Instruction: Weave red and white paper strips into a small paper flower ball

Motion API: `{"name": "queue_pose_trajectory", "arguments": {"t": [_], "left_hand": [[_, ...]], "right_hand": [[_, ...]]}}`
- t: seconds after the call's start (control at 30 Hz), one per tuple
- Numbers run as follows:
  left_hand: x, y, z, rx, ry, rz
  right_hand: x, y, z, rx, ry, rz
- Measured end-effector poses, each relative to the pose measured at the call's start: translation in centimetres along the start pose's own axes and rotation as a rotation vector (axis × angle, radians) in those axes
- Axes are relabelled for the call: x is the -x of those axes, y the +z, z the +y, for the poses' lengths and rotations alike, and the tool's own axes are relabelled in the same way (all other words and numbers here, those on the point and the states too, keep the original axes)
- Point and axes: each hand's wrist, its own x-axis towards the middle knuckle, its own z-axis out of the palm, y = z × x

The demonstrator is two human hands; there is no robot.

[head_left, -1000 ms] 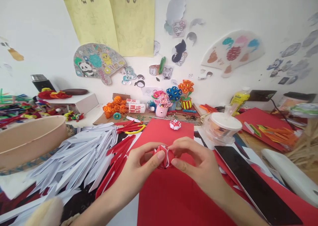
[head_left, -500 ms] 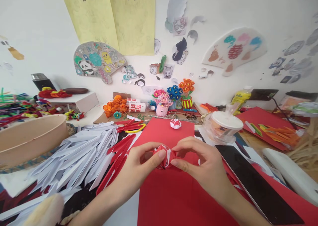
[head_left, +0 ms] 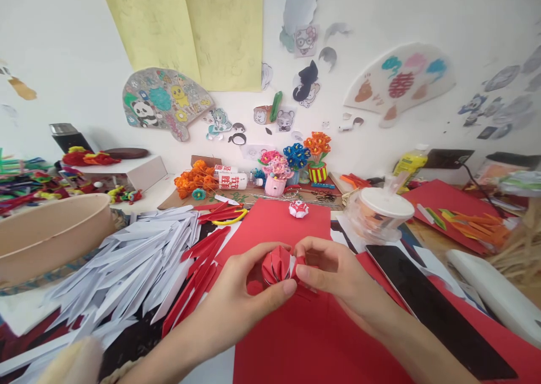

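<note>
A small ball of folded red and white paper (head_left: 276,263) is held between my two hands above a red sheet (head_left: 296,333). My left hand (head_left: 249,280) wraps round its left side, with the thumb lying along its lower front. At its right side, my right hand (head_left: 323,263) pinches the paper between thumb and fingers. Part of the ball is hidden behind the fingers. Farther back on the red sheet sits a similar red-and-white folded paper piece (head_left: 298,209), touched by neither hand.
White paper strips (head_left: 143,254) and red strips (head_left: 198,271) lie in piles at left, beside a beige basin (head_left: 54,226). To the right are a dark phone-like slab (head_left: 431,305) and a lidded cup (head_left: 382,209). Flower pots (head_left: 276,186) and a bottle (head_left: 232,180) stand or lie behind.
The paper ball has been turned so more of its red folded side faces me. My left thumb has shifted right and lower along it. My right hand still pinches its right side.
</note>
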Motion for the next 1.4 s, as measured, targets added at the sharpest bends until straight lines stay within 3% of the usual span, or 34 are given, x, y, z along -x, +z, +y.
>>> {"name": "queue_pose_trajectory", "arguments": {"t": [0.23, 0.7, 0.87, 1.13, 1.4], "left_hand": [[0.5, 0.4, 0.0, -0.111, 0.137, 0.068], [0.8, 1.3, -0.7, -0.218, 0.107, 0.302], [0.6, 1.5, -0.3, -0.150, 0.136, 0.202], [0.5, 1.3, -0.2, -0.135, 0.131, 0.172], [-0.3, 0.5, -1.2, -0.050, -0.080, 0.138]], "right_hand": [[0.1, 0.3, -0.1, -0.084, 0.019, -0.013], [0.1, 0.5, 0.0, -0.104, 0.026, -0.022], [0.0, 0.5, 0.2, -0.114, 0.027, -0.019], [-0.1, 0.4, 0.7, -0.098, 0.000, -0.003], [-0.1, 0.0, 0.6, 0.125, -0.185, 0.030]]}}
